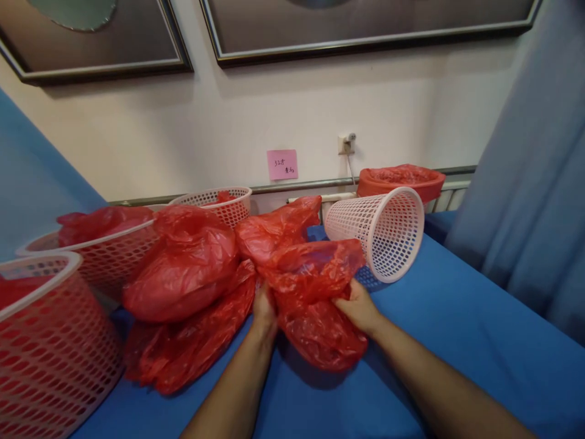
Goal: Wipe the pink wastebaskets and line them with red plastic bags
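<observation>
From the head view I see a thin, glossy red bag [320, 320], crumpled and see-through in places, its upper part puffed loosely, over the blue cloth [461, 329] just in front of a white mesh basket [354, 218] lying on its side. The left hand [265, 310] grasps the bag's left side, fingers partly hidden; the right hand [359, 310] grips its right edge, both forearms slanting inward from below

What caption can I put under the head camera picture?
Left grip and right grip on a crinkly red bag over a blue surface, near a pale basket lying on its side.
</observation>
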Demonstrator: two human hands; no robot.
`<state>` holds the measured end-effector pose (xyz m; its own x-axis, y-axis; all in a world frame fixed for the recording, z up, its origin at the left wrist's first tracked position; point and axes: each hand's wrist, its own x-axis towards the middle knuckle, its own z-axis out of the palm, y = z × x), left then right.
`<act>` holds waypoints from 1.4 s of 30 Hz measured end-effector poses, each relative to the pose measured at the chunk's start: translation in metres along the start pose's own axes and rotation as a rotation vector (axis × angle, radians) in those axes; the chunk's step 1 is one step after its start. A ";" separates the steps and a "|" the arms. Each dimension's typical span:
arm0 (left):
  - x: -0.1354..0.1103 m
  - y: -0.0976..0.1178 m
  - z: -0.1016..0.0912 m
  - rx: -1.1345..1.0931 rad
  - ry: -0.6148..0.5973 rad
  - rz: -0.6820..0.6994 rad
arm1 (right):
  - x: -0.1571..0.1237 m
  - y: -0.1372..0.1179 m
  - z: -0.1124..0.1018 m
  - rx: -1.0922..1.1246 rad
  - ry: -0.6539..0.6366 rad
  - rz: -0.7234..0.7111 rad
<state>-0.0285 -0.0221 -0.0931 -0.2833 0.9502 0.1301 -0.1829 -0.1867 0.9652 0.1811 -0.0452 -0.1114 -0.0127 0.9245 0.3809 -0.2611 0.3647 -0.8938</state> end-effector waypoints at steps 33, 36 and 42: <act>-0.039 0.041 0.005 0.770 0.002 1.149 | -0.002 -0.015 -0.033 -0.772 0.034 0.004; -0.051 0.039 0.016 1.042 -0.184 1.276 | -0.009 -0.024 -0.026 -0.787 -0.152 -0.141; -0.032 0.035 0.004 0.602 -0.052 0.874 | -0.008 -0.037 -0.034 -0.900 -0.415 -0.315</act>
<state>-0.0226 -0.0584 -0.0623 -0.0478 0.5575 0.8288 0.5645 -0.6694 0.4829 0.2239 -0.0626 -0.0900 -0.4444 0.7246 0.5268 0.5048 0.6883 -0.5209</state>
